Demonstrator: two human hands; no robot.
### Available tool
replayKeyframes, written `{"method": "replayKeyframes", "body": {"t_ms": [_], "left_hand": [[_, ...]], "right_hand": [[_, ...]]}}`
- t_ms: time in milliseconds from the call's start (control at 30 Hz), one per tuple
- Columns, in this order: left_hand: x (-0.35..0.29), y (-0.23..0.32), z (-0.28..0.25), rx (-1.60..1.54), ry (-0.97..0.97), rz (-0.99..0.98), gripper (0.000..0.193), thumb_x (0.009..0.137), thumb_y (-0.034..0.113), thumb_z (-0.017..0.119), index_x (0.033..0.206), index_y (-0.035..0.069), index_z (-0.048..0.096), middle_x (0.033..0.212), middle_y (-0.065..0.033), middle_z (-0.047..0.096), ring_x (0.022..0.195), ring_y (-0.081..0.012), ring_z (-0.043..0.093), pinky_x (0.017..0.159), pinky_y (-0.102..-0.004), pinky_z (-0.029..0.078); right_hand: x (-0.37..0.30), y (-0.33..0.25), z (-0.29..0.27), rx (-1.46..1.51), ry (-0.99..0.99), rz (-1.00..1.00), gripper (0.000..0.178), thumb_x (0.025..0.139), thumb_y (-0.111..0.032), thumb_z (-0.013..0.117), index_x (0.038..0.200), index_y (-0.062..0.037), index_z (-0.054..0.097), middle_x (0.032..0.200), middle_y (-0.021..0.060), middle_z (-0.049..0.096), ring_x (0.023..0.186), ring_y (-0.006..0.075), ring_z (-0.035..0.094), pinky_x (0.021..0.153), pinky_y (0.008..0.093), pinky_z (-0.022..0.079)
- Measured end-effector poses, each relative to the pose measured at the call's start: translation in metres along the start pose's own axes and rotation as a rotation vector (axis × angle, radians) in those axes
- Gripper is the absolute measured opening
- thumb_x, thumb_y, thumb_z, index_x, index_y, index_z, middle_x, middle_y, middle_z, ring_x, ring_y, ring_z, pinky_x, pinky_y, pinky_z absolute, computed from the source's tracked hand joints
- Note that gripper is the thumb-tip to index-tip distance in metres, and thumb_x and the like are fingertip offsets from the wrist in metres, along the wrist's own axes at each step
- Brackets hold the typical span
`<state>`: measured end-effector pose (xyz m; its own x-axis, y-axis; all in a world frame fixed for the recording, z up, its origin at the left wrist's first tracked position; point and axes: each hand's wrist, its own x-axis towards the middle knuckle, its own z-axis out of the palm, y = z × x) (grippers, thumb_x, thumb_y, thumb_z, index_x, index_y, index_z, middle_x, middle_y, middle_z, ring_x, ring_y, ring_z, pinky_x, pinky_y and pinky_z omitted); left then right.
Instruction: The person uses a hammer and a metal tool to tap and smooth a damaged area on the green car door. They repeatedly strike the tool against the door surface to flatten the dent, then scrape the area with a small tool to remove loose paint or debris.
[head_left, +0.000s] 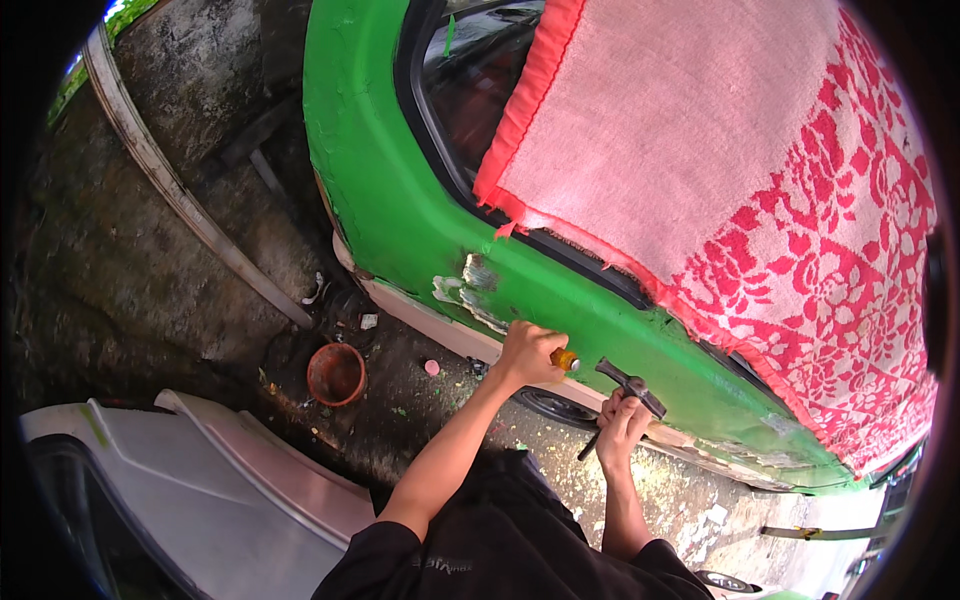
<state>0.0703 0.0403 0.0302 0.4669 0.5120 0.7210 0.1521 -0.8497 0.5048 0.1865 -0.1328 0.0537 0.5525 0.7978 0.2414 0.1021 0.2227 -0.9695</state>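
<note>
Against the green car body (380,190), my left hand (530,355) is closed round a tool with an amber handle (565,359). The handle's metal-capped end pokes out toward my right; its working end is hidden by the hand, so I cannot tell the kind. Just above that hand lies a chipped patch (480,290) of bare grey and white in the green paint. My right hand (622,418) grips a hammer (632,384) close below its head, and the dark handle sticks out beneath. The hammer head is near the amber handle's capped end, with a gap between them.
A red and white floral towel (700,120) drapes over the car's window and roof. Left of me a terracotta pot (336,374) stands on littered ground. Silver car panels (230,500) are at lower left, a long curved strip (190,205) beyond. Pale flakes (570,490) cover the ground.
</note>
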Motion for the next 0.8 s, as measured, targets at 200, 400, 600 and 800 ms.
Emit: {"method": "replayKeyframes", "body": {"t_ms": [200,400,600,800], "left_hand": [[0.008,-0.001,-0.003,-0.018,0.067,-0.026,0.016,0.055,0.013,0.069,0.058,0.008,0.053,0.053,-0.0059,0.053,0.047,-0.0266,0.055,0.044,-0.0383,0.04],[0.002,0.0,-0.003,-0.019,0.023,-0.033,0.017,0.054,0.013,0.069,0.057,0.008,0.052,0.054,-0.0058,0.052,0.048,-0.0269,0.055,0.044,-0.0386,0.039],[0.001,0.003,-0.005,-0.004,0.014,-0.018,0.018,0.053,0.013,0.069,0.057,0.009,0.052,0.054,-0.0054,0.052,0.049,-0.0263,0.055,0.046,-0.0391,0.04],[-0.002,-0.003,-0.003,0.001,0.003,-0.038,0.018,0.054,0.013,0.069,0.057,0.009,0.052,0.053,-0.0055,0.052,0.048,-0.0267,0.055,0.046,-0.0391,0.04]], "right_hand": [[0.002,0.02,0.007,-0.177,-0.044,-0.02,0.057,0.1,-0.058,0.038,0.079,-0.0049,0.04,0.06,-0.0045,0.034,0.049,0.004,0.032,0.041,0.0215,0.022],[0.002,0.01,0.02,-0.001,0.058,0.012,0.056,0.1,-0.058,0.038,0.079,-0.006,0.038,0.06,-0.0035,0.033,0.047,0.0041,0.029,0.04,0.0212,0.02],[0.006,-0.003,0.003,0.07,0.052,-0.039,0.055,0.1,-0.057,0.039,0.078,-0.0064,0.037,0.058,-0.0043,0.03,0.046,0.005,0.028,0.04,0.0224,0.021],[0.002,0.002,0.006,-0.11,0.041,-0.042,0.056,0.101,-0.056,0.038,0.075,-0.0067,0.036,0.058,-0.005,0.03,0.047,0.0039,0.028,0.04,0.0221,0.02]]}}
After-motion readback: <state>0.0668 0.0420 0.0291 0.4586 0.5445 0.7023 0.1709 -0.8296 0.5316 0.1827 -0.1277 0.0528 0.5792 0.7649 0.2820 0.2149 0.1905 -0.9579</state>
